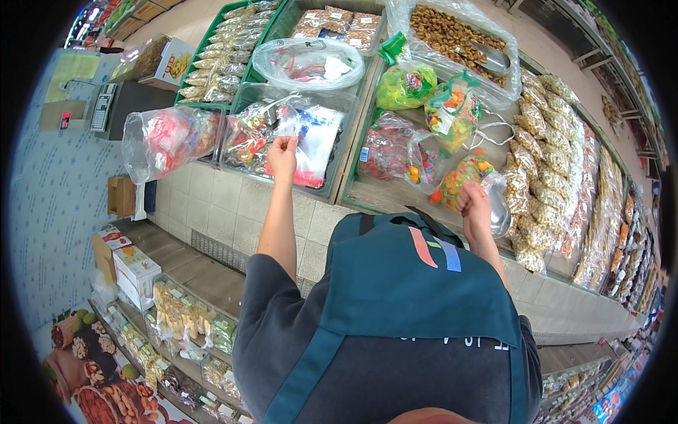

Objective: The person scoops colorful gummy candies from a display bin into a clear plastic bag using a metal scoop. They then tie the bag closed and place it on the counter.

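Note:
My left hand [282, 156] is over a clear plastic tray [335, 177], thumb and fingertips pinched on what looks like a thin clear plastic bag [288, 121]. Flat white and blue plastic bags [320, 139] lie stacked beside it, and small wrapped candies [246, 148] fill the tray's left part. My right hand [473, 199] is closed in a fist around the handle of a metal scoop [499, 209]; the handle itself is hidden. Just left of that fist sits a bag of orange and yellow wrapped sweets [460, 177]. A bag of red wrapped sweets [389, 148] lies further left.
Bags of green sweets [407, 87] and mixed sweets [453, 111] stand behind. A bin of brown nuts or beans [450, 40] holds another metal scoop [490, 55]. Bagged snacks [551, 143] line the right. A scale [103, 108] and a bulging clear bag [172, 138] are at left.

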Motion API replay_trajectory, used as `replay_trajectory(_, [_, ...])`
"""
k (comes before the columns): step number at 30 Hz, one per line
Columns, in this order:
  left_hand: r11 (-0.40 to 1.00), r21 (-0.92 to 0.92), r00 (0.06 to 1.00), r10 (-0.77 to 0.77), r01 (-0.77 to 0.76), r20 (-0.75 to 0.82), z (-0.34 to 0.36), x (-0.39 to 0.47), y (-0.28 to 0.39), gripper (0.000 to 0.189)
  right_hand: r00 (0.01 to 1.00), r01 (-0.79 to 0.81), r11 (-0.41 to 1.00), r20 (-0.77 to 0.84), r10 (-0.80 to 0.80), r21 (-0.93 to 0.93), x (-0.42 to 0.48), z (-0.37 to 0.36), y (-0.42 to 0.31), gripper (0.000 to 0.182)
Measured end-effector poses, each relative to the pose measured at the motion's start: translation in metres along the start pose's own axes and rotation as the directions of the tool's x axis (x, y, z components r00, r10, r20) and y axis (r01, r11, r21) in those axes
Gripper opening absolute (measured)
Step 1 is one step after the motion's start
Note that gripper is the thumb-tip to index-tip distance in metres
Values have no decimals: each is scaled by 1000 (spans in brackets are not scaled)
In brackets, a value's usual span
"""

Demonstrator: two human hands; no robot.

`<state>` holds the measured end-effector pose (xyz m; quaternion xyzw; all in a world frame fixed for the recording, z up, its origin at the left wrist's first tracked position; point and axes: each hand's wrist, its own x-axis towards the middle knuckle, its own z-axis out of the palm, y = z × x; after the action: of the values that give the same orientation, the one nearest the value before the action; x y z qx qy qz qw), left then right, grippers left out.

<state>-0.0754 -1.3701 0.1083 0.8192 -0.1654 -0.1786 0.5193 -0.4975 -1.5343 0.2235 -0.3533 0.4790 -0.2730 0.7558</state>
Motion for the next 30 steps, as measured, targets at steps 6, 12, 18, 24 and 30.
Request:
replay_trajectory(6, [985,-60,454,-21,163,891,17,-74,136,12,576,696,7,553,-602,-718,-24,75,-47,59])
replay_trajectory(12, [933,-122,139,79,338,987,44,-99,164,18,500,847,-36,817,-287,-531,-14,97,-52,30])
replay_trajectory(18, [252,-462,371,335,850,866,60,-101,136,83,835,550,689,317,-449,-472,5,72,-30,17])
replay_trajectory(24, [526,-595,598,192,607,779,94,-156,142,52,931,361,871,184,-316,-333,12,51,-13,19])
replay_trajectory(30, [779,-419,694,-28,466,720,113,-160,144,17,857,503,769,111,-504,-395,7,46,-2,22])
